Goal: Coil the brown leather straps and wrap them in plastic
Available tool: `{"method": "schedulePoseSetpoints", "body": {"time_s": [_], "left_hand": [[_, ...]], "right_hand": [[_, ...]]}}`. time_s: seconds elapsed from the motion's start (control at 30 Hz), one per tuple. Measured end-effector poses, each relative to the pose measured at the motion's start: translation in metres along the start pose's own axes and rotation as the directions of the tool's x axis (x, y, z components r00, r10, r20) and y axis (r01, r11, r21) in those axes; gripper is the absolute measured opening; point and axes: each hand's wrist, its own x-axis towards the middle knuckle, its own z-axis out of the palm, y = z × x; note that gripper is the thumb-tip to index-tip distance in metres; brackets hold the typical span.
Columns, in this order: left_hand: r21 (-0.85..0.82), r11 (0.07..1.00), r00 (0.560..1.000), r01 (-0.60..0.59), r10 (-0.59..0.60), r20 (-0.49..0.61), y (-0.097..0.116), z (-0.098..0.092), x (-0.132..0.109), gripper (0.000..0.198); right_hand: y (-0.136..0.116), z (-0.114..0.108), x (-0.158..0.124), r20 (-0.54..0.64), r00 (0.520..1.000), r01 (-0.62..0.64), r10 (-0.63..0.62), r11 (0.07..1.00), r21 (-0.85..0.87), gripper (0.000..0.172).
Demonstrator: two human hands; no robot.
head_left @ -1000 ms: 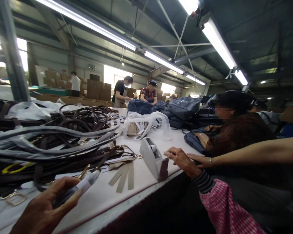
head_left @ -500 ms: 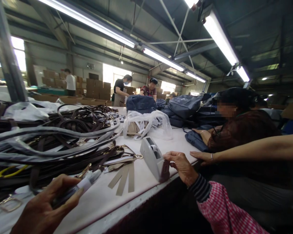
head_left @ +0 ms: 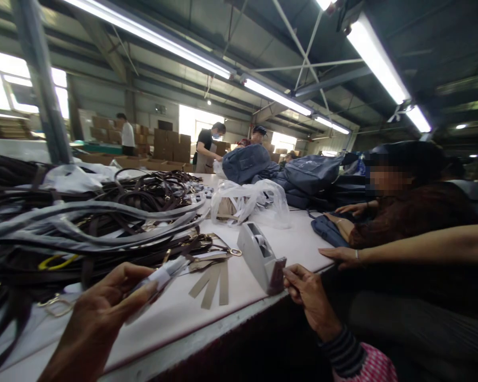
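Note:
My left hand (head_left: 99, 307) is at the lower left, fingers closed round a dark strap piece wrapped in white (head_left: 159, 277), held just above the white table (head_left: 175, 313). My right hand (head_left: 308, 297), in a striped cuff and pink checked sleeve, sits at the table's front edge. Its fingertips are pinched together against the front end of a grey tape dispenser (head_left: 258, 254). What they pinch is too small to make out. Several flat tan strips (head_left: 213, 281) lie between my hands.
A big tangle of brown and grey straps (head_left: 83, 223) covers the left of the table. A plastic bag (head_left: 247, 201) and blue backpacks (head_left: 302, 175) lie behind the dispenser. A co-worker's bare arm (head_left: 414, 249) reaches across from the right, hand (head_left: 342, 256) on the table edge.
My right hand has slid from the top of the tape dispenser down to its front end. My left hand has risen slightly with the wrapped strap piece. The view has shifted a little.

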Motion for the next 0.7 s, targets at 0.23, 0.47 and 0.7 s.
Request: {"method": "schedulePoseSetpoints", "body": {"time_s": [0.23, 0.47, 0.7], "left_hand": [[-0.088, 0.993, 0.996, -0.082, 0.085, 0.034, 0.007, 0.008, -0.017, 0.028], [0.054, 0.976, 0.976, -0.21, 0.207, 0.062, -0.005, 0.033, -0.026, 0.02], [0.232, 0.895, 0.925, -0.38, 0.369, 0.091, -0.015, 0.034, -0.029, 0.011]], "right_hand": [[0.012, -0.019, -0.012, -0.054, 0.998, 0.019, -0.035, 0.959, -0.283, 0.045], [-0.013, 0.105, -0.084, 0.454, 0.891, -0.147, 0.025, 0.961, 0.236, 0.048], [-0.009, 0.17, -0.097, 0.572, 0.816, -0.318, 0.082, 0.89, 0.327, 0.046]]}}
